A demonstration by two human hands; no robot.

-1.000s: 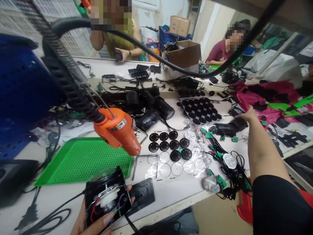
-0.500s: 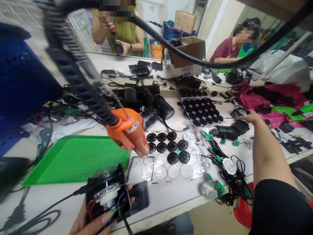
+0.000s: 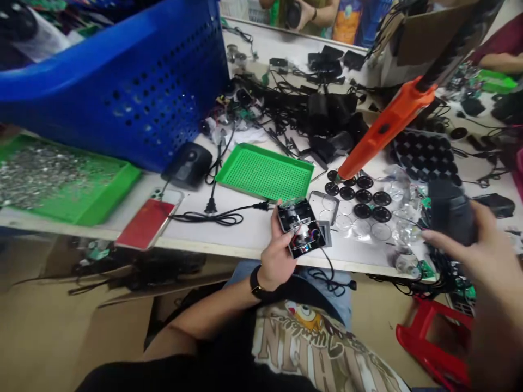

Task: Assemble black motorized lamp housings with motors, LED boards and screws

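Near the table's front edge my left hand is closed around an open black housing. Inside it show a white round part, a silvery ring and red and blue wires, and a black cable trails from its lower side. My right hand, partly blurred, grips a black plastic casing over the right of the table. An orange electric screwdriver hangs tilted, its tip close to several black perforated discs. Clear round discs lie in front of them.
A green perforated tray lies behind my left hand. On the left are a big blue basket, a green tray of small metal parts, a red-backed phone and a black casing. A red stool stands below.
My right hand has lifted a black casing from the table's right side and brought it nearer. The left hand still holds the open housing. My view has swung left and down; the screwdriver appears farther right.
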